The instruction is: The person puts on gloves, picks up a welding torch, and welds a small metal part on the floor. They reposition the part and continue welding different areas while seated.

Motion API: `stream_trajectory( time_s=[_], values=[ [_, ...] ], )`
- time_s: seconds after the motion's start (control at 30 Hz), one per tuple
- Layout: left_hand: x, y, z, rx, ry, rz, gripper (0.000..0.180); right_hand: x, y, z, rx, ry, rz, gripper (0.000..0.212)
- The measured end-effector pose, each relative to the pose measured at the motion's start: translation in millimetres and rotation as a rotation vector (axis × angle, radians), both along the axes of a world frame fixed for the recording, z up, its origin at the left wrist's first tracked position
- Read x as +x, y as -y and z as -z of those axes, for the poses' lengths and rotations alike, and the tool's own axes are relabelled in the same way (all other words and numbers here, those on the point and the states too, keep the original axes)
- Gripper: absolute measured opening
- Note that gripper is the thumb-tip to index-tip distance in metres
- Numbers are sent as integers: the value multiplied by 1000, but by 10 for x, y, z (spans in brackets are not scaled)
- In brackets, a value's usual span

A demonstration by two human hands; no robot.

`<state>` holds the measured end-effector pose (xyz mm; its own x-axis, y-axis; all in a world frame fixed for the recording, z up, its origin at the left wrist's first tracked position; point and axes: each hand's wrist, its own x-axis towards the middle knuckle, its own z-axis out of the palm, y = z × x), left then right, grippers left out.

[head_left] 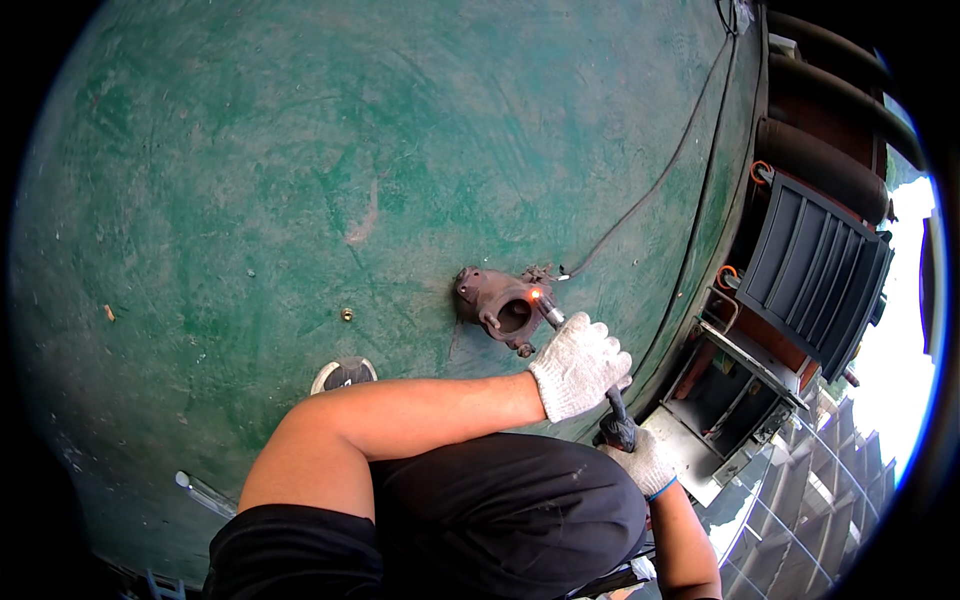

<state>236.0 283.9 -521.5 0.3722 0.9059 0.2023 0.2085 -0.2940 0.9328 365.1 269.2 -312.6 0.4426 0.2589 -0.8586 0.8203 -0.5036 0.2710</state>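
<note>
On the green floor ahead of me sits a rusty brown cast metal housing (490, 293) with a round opening and bolt lugs. A small orange glow (536, 294) shows on its right side. The silver cylindrical tip (551, 314) of a long tool touches or nearly touches that spot. My left hand (580, 365), in a white knit glove, is closed around the tool just behind this tip. Behind it, my right hand (647, 462), gloved too, is closed on the tool's black handle (616, 428). What kind of tool it is I cannot tell.
A small brass-coloured fitting (347, 314) lies left of the housing, near my shoe (345, 374). A dark cable (650, 190) runs across the floor to the housing. Along the right stand a black ribbed cabinet (815, 272) with orange casters and an open metal cart (735, 395).
</note>
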Motion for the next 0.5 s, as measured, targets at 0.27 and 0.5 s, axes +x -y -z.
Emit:
stream_trajectory(
  time_s=[0.27, 0.5],
  values=[
    [0, 8, -1, 18, 28, -57, 29, 5, -6, -4, -2, 11, -20, 29],
    [-46, 2, -17, 2, 43, -43, 30, -27, -8, -25, 16, -37, 11, 30]
  ],
)
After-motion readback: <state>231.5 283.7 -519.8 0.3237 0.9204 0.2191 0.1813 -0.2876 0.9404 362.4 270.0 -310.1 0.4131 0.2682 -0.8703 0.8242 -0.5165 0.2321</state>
